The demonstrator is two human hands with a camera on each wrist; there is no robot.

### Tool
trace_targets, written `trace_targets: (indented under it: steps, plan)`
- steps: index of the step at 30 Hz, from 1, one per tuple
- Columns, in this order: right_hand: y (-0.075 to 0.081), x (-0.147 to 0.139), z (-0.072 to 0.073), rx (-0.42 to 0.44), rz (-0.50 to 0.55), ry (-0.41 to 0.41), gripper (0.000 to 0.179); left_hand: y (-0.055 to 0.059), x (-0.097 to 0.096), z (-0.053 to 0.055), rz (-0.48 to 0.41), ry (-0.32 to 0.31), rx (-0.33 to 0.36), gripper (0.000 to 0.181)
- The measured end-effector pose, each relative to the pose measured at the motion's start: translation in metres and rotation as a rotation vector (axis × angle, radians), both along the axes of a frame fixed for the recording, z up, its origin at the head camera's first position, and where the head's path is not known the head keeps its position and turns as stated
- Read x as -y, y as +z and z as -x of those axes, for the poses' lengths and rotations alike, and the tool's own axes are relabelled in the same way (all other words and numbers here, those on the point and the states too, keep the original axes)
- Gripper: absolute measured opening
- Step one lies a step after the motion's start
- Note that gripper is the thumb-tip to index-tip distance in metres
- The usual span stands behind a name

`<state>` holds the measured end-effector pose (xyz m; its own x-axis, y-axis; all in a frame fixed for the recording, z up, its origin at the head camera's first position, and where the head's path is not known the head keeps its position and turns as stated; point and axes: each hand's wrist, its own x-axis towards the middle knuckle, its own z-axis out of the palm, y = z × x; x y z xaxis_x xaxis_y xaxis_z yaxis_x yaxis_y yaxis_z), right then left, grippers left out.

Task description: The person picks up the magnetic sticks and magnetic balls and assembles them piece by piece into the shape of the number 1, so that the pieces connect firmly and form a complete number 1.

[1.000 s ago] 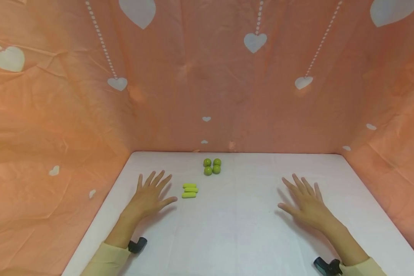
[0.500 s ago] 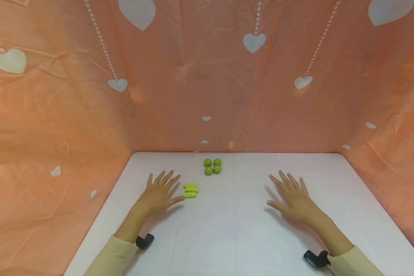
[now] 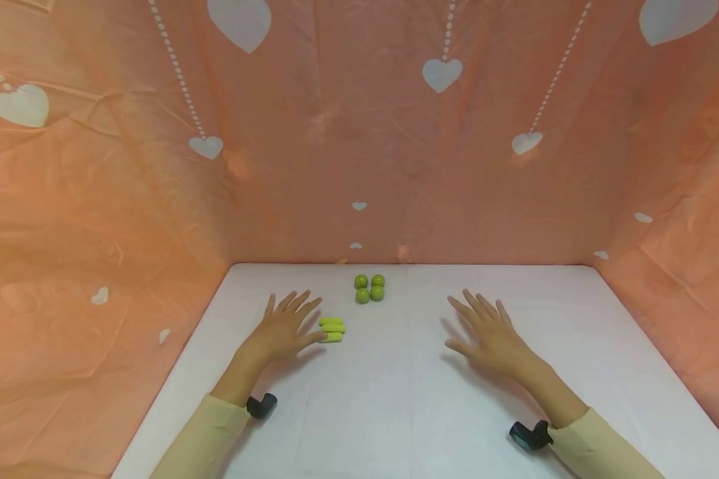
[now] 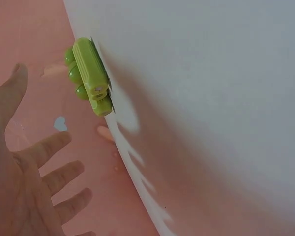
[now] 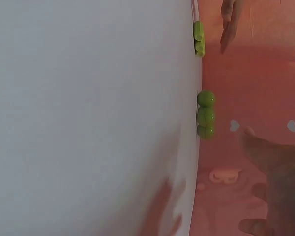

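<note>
Three short, lime-yellow ribbed sticks [image 3: 332,328] lie in a stack of rows on the white table. Behind them several glossy green balls [image 3: 369,289] sit close together. My left hand [image 3: 280,332] hovers with fingers spread just left of the sticks; its thumb overlaps the nearest stick in the head view. In the left wrist view, the spread fingers [image 4: 64,177] hold nothing, and the sticks [image 4: 91,69] hide part of the balls. My right hand [image 3: 490,336] is held over the table's right half, fingers spread and holding nothing, well apart from the balls [image 5: 205,115].
The white table [image 3: 395,412] is enclosed at the back and sides by an orange cloth [image 3: 395,153] printed with pale hearts. Dark wrist cameras [image 3: 262,405] stick out from the inner side of both wrists.
Both hands have moved inward: my left hand rightward to the sticks, so its thumb now overlaps one, and my right hand leftward. The sticks and balls stay where they were.
</note>
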<state>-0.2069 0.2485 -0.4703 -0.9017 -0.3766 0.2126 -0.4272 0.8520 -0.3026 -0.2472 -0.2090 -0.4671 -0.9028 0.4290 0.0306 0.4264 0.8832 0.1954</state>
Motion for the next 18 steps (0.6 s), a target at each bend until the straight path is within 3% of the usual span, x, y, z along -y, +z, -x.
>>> trace_targets:
  steps: [18]
  plan:
    - [-0.001, 0.042, 0.027, -0.024, 0.071, 0.066, 0.08, 0.005, -0.008, 0.023, -0.036, -0.058, 0.076, 0.075]
